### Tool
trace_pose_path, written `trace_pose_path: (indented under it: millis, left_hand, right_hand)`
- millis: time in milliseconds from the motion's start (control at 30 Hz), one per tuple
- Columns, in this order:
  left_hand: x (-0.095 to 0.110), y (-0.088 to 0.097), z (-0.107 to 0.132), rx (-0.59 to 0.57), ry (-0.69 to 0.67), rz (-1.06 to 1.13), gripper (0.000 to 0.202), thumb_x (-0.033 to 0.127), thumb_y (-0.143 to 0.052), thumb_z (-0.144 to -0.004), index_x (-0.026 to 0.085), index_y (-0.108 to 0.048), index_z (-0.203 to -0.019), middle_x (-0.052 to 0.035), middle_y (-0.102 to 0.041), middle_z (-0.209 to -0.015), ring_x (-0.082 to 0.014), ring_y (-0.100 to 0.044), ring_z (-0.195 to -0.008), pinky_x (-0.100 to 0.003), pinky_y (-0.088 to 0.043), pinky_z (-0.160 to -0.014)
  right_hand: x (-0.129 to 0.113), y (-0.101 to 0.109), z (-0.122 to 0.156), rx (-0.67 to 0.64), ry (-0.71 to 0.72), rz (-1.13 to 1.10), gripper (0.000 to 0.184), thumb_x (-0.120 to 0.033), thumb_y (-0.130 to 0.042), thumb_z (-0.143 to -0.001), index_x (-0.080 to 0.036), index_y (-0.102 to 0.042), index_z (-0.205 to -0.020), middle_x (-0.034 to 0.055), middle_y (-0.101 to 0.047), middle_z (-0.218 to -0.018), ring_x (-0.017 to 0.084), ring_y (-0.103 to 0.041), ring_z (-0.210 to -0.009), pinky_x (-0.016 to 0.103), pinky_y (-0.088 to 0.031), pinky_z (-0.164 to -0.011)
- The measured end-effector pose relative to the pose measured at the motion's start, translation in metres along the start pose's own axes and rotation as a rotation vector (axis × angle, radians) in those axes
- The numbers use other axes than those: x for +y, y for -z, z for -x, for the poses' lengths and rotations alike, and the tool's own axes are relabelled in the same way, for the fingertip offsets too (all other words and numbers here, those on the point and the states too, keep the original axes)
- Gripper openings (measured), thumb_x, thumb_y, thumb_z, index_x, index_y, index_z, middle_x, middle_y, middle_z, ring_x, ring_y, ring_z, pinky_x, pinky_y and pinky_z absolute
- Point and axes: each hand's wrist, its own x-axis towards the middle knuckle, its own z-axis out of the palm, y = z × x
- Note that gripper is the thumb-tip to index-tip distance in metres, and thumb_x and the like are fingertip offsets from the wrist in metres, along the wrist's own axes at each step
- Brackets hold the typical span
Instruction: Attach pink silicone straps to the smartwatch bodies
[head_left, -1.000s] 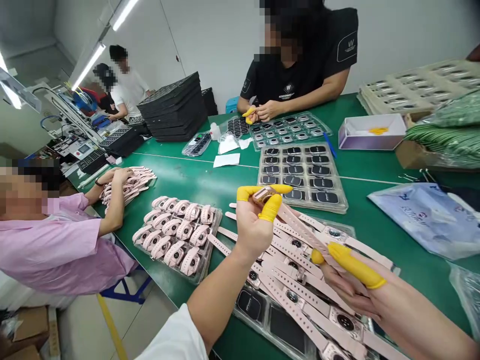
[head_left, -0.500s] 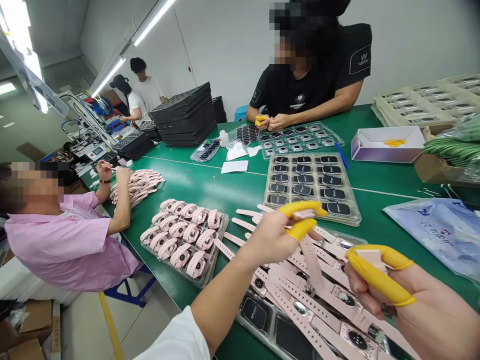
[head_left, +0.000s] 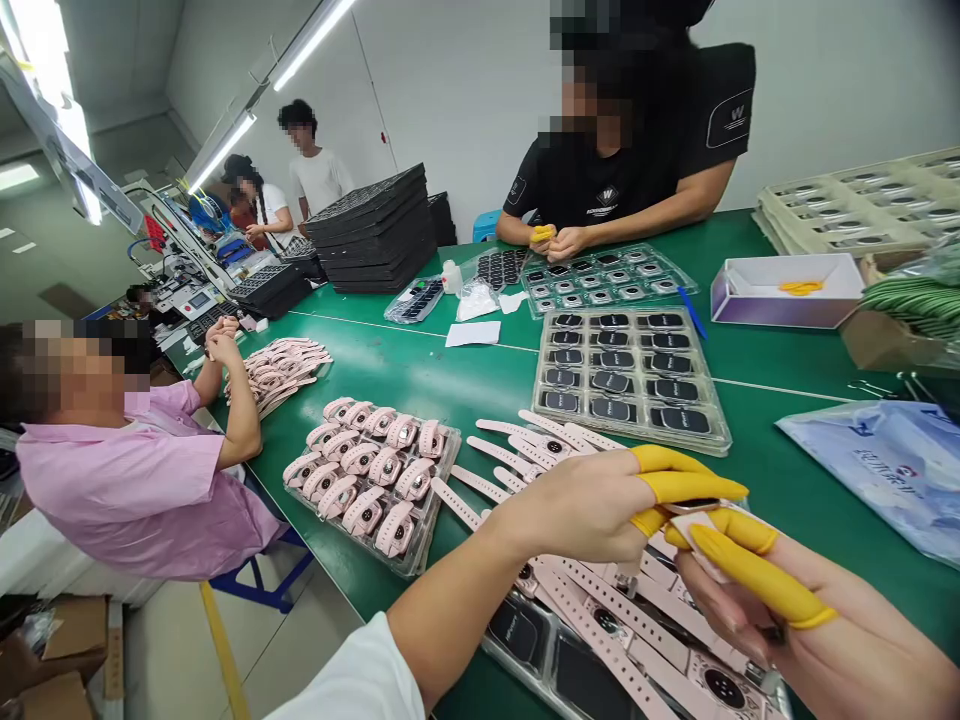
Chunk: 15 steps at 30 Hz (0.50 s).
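Note:
My left hand [head_left: 585, 505] and my right hand [head_left: 795, 620] meet above the pile, both with yellow finger cots on the fingertips. Pinched between their fingertips is a small pale pink watch strap piece [head_left: 701, 530], mostly hidden by the cots. Directly below my hands lies a heap of pink-strapped smartwatches [head_left: 607, 610] in a clear plastic tray [head_left: 517, 630]. My fingers touch only the strap piece, as far as I can see.
Left of my arm, a clear tray holds rows of pink watches [head_left: 367, 475]. Beyond it lies a tray of dark watch faces [head_left: 630, 375] on the green table [head_left: 480, 375]. A plastic bag [head_left: 877, 470] lies right; co-workers sit across and left.
My left hand has swung right to meet my right hand. The strap that hung below it no longer shows, and the two hands now pinch together at one spot.

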Motion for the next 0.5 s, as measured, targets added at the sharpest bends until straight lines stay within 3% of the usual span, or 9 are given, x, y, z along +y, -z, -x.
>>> trace_pose_path:
  millis: [100, 333, 500]
  left_hand:
    - [-0.002, -0.001, 0.0, -0.021, -0.016, 0.0, 0.057, 0.005, -0.043, -0.094, 0.012, -0.054, -0.149, -0.0101, -0.057, -0.153, -0.0183, -0.05, -0.147, -0.031, -0.042, -0.123]
    - [-0.006, -0.003, 0.0, -0.025, 0.047, 0.022, 0.064, 0.009, -0.051, -0.093, 0.029, -0.049, -0.154, -0.0055, -0.056, -0.155, -0.0248, -0.054, -0.144, -0.042, -0.049, -0.119]
    - [-0.003, -0.006, -0.001, 0.02, 0.014, 0.022, 0.055, 0.011, -0.044, -0.097, 0.018, -0.053, -0.151, -0.0084, -0.056, -0.153, -0.0208, -0.054, -0.143, -0.035, -0.045, -0.122]
  right_hand:
    - [0.006, 0.006, -0.002, -0.108, -0.087, -0.093, 0.063, -0.082, -0.073, -0.07, -0.023, -0.059, -0.056, 0.0029, -0.045, -0.05, 0.016, -0.035, -0.047, 0.031, -0.035, -0.045]
    - [-0.004, 0.002, 0.0, 0.001, -0.057, -0.157, 0.066, -0.082, -0.07, -0.069, -0.025, -0.052, -0.042, 0.0062, -0.038, -0.048, 0.018, -0.032, -0.046, 0.036, -0.031, -0.043]
    - [-0.008, -0.004, 0.001, -0.01, -0.055, -0.237, 0.062, -0.076, -0.07, -0.074, -0.025, -0.052, -0.043, 0.0059, -0.036, -0.047, 0.017, -0.029, -0.043, 0.037, -0.03, -0.042]
